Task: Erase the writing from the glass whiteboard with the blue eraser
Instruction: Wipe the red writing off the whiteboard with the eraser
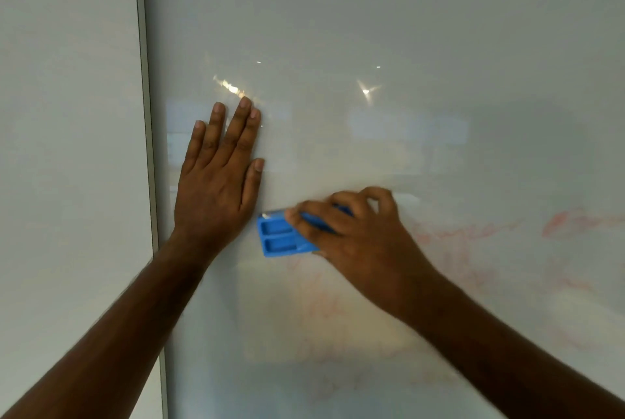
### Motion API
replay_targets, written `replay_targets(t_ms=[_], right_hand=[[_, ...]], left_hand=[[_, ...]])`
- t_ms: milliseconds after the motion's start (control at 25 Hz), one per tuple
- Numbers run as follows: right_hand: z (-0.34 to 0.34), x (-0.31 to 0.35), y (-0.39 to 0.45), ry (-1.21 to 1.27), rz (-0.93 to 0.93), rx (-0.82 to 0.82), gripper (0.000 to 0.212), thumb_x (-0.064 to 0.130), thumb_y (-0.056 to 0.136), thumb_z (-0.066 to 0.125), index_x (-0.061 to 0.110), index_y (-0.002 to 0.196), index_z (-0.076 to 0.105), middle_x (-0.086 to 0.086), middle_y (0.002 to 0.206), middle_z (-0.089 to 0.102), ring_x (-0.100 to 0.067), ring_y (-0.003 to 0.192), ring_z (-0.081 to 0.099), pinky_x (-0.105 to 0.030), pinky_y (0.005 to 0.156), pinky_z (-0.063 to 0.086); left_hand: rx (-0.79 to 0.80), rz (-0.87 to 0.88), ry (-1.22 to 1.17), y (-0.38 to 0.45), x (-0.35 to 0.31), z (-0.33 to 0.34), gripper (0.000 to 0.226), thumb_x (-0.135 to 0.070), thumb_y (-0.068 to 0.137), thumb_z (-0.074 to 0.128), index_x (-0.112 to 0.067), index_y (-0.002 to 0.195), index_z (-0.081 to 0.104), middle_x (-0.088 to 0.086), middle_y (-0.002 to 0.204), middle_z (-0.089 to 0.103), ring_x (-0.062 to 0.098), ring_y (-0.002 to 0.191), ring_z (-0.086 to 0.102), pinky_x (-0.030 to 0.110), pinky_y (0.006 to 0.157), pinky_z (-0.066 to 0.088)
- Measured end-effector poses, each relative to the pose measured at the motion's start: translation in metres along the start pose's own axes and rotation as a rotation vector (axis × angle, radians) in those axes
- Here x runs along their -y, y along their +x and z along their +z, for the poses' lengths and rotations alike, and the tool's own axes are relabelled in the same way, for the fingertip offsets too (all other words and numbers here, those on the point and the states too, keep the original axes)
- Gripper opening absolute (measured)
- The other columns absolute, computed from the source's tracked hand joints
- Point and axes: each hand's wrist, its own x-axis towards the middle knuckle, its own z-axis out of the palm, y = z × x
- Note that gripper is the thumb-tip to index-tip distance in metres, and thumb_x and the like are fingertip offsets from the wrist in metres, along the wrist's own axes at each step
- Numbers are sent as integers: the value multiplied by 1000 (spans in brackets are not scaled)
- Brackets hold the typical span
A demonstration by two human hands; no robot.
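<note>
The glass whiteboard [372,30] fills most of the view. Faint red smeared writing [575,221] shows on its lower right, and paler red traces lie lower down at the centre. My right hand [351,236] grips the blue eraser [277,237] and holds it against the glass; the eraser's left end with two recessed slots sticks out past my fingers. The hand is blurred. My left hand [220,175] lies flat on the glass just left of the eraser, fingers straight and pointing up.
The whiteboard's left edge [148,148] runs as a thin vertical strip beside my left hand, with a plain pale wall [67,148] to its left. Bright light reflections [231,87] sit on the glass above my left hand.
</note>
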Motion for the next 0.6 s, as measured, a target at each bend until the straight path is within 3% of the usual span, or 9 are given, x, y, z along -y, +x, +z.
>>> replay_targets(t_ms=[160,240,440,600], right_hand=[[-5,5,-36,0,-162,124,76,19,86,74,26,155,42,3,148,53,-28,120,57,-53,98,39],[-9,-10,-45,6,-163,120,70,20,91,72,25,155,43,2,148,54,-28,119,58,-53,98,41],[-16,-45,-31,-48,-9,53,53,37,101,51,27,153,45,6,144,57,-27,115,61,-51,94,44],[-4,-20,-4,-24,93,-16,60,41,96,60,28,152,45,8,145,56,-26,115,59,-52,94,42]], left_hand=[[-10,5,27,-1,0,0,62,-31,117,34,-11,174,22,6,183,17,30,170,9,48,139,7],[-5,4,30,-1,0,0,62,-30,117,35,-11,174,21,5,183,16,30,170,9,49,139,7],[-17,-2,43,-4,-2,1,61,-29,117,34,-11,174,22,6,182,17,30,170,9,49,139,7],[-16,1,43,-4,-2,1,61,-29,117,33,-10,174,23,8,182,19,32,170,10,51,139,8]])
